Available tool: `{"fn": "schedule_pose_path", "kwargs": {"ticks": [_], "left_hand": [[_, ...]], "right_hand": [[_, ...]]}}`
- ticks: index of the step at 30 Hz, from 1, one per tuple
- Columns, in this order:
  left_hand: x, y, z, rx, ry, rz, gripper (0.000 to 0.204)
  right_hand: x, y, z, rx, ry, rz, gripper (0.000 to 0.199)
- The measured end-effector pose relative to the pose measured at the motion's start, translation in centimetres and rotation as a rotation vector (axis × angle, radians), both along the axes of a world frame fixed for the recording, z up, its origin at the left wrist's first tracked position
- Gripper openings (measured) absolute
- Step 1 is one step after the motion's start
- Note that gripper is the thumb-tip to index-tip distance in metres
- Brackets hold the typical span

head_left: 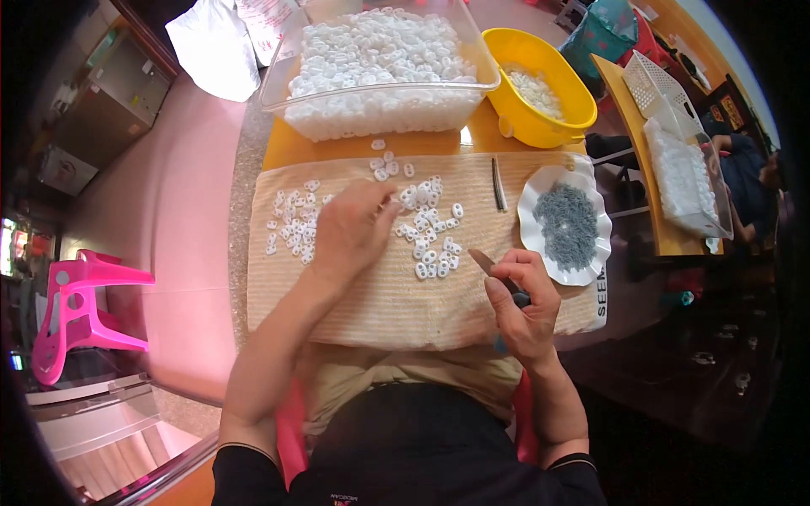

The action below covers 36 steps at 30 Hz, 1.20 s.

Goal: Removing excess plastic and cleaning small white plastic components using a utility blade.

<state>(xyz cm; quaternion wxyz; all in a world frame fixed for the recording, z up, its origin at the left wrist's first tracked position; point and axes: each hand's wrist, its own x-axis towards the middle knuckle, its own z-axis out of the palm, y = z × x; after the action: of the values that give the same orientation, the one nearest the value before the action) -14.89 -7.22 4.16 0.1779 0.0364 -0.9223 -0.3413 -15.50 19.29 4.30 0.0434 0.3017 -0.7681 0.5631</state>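
Small white oval plastic pieces with holes lie on a striped beige towel, in a left pile [295,226] and a middle pile [432,228]. My left hand [353,226] reaches between the two piles, fingertips pinched on a small white plastic piece [395,199] at the middle pile's edge; the fingers partly hide it. My right hand [530,308] is closed round the dark handle of a small knife [483,261], its blade pointing up and left toward the pieces. To the right, a white scalloped plate [529,196] holds a heap of small grey bits [565,223].
A clear plastic tub [380,122] heaped with white pieces stands behind the towel [354,329]. Beside it is a yellow basin [540,131] with pale pieces. Two dark thin strips [499,184] lie near the plate. A pink stool [80,312] stands left; another person sits far right.
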Motion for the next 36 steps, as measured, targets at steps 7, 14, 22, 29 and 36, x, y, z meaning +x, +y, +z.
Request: {"fn": "schedule_pose_path", "kwargs": {"ticks": [7,14,22,29,36], "left_hand": [[-3.5,-2.7,0.3,-0.211,-0.136,0.046,0.023],[-4.8,-3.1,0.3,-0.271,-0.278,-0.012,0.026],[-6.0,-3.1,0.8,-0.265,-0.276,-0.036,0.026],[-7.2,-4.4,0.1,-0.305,-0.207,-0.223,0.025],[-8.3,-4.4,1.6,-0.318,-0.366,-0.275,0.021]], "right_hand": [[-0.5,0.1,0.0,-0.009,-0.054,-0.01,0.013],[-0.7,-0.1,0.5,0.047,-0.039,0.014,0.014],[-1.0,0.0,0.5,0.078,-0.052,0.036,0.014],[-1.1,-0.1,0.7,0.061,-0.091,0.063,0.014],[-1.1,0.0,0.7,0.094,-0.082,0.081,0.015]]}}
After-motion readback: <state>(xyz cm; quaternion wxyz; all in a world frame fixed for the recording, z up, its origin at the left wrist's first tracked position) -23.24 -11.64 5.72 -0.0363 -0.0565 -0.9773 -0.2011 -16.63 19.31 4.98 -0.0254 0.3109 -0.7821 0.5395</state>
